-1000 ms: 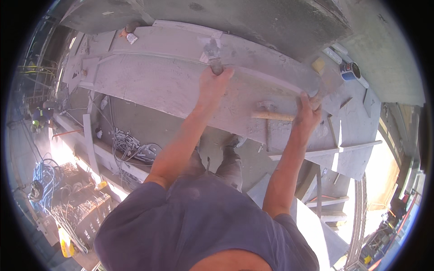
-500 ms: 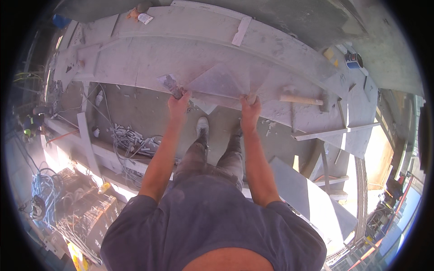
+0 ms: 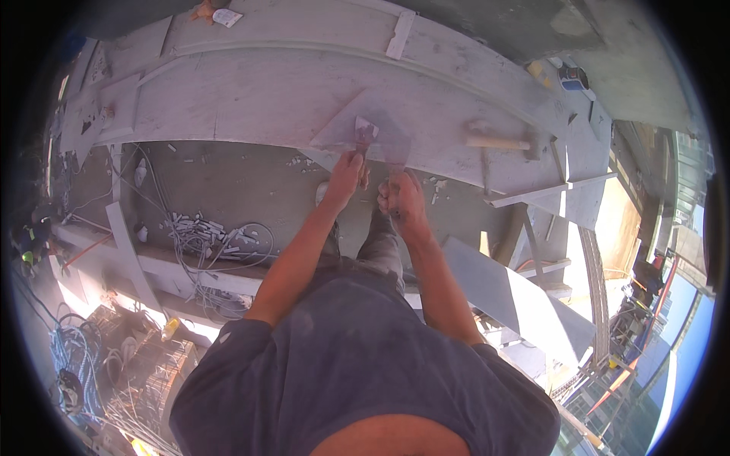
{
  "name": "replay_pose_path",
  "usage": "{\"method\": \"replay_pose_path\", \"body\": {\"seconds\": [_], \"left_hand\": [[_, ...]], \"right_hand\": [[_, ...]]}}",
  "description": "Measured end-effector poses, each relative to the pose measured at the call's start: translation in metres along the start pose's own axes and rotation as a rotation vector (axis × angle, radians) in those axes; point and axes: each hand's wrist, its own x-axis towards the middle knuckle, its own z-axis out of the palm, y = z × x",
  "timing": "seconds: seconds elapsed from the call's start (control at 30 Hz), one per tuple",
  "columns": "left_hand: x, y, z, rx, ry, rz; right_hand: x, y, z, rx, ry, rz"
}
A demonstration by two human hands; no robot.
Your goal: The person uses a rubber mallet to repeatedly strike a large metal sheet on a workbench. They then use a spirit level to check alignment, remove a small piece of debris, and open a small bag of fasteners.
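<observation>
My left hand (image 3: 346, 176) grips the handle of a small putty knife (image 3: 365, 134), whose blade lies on a flat grey triangular panel piece (image 3: 346, 128). That piece rests on the long curved grey board surface (image 3: 251, 99) in front of me. My right hand (image 3: 403, 199) is closed in a fist at the lower edge of the triangular piece, beside my left hand, and appears to pinch that edge. A hammer with a wooden handle (image 3: 498, 142) lies on the board to the right of both hands, untouched.
A small tin can (image 3: 572, 77) stands at the board's far right. Loose white cables (image 3: 209, 235) and debris lie on the concrete below left. A grey slab (image 3: 517, 296) leans at lower right, with wire bundles (image 3: 76, 365) at far left.
My right hand let go of the hammer, which now lies on the board. Both hands came together at the triangular piece and drew back toward me.
</observation>
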Motion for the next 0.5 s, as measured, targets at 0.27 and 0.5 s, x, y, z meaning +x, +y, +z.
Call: {"method": "replay_pose_path", "body": {"seconds": [0.27,0.5], "left_hand": [[0.010,-0.059,-0.002,0.584,0.119,0.197],[0.010,-0.057,0.010,0.245,0.111,0.271]], "right_hand": [[0.055,0.012,0.035,-0.139,0.046,0.281],[0.067,0.006,0.051,-0.236,0.089,0.345]]}}
